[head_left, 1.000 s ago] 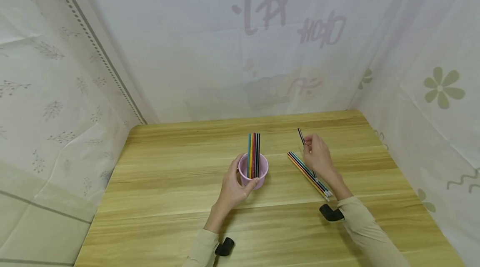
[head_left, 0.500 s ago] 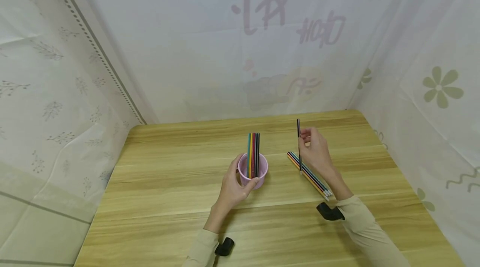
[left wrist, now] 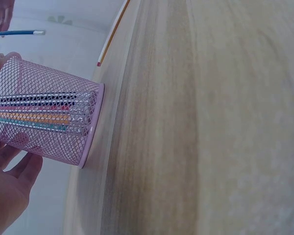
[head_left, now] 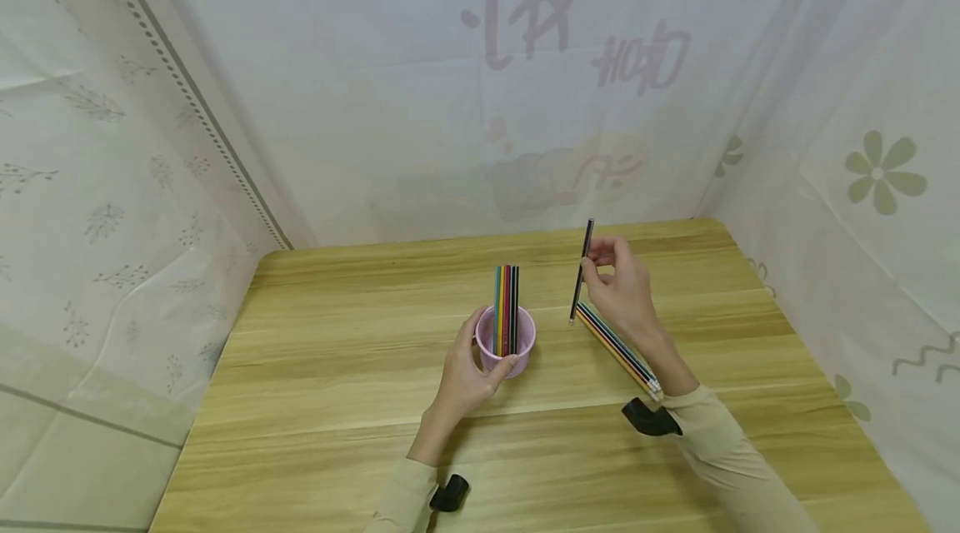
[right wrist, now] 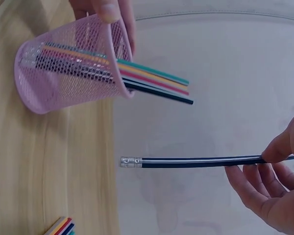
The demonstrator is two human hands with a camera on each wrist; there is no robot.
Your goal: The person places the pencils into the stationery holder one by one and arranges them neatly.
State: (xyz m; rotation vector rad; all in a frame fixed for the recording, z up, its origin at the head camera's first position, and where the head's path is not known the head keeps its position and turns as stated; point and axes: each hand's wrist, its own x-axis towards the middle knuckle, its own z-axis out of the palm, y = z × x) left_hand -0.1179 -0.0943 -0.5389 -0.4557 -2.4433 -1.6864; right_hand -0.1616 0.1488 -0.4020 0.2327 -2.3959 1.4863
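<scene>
My left hand (head_left: 463, 383) grips a pink mesh pencil cup (head_left: 528, 335) by its side, thumb at the near rim. Several pencils (head_left: 506, 296) stand in the cup, teal, yellow, red and black, their metal-banded ends at the bottom in the right wrist view. Between thumb and fingers, my right hand (head_left: 624, 287) pinches one dark striped pencil (right wrist: 201, 162), held above the table to the right of the cup. Its silver eraser end points down and is apart from the cup. Below that hand lies a small bundle of pencils (head_left: 615, 350) on the table.
The wooden table (head_left: 360, 333) has its far edge against a pale printed curtain (head_left: 420, 100). More curtain hangs at the left and right sides. A black wrist mount (head_left: 651, 418) sits below the right forearm, another black mount (head_left: 450, 493) by the left.
My right hand has lifted the dark pencil off the bundle, moving up and left, and the pencil has swung from slanting to nearly upright. The left hand and cup have stayed put.
</scene>
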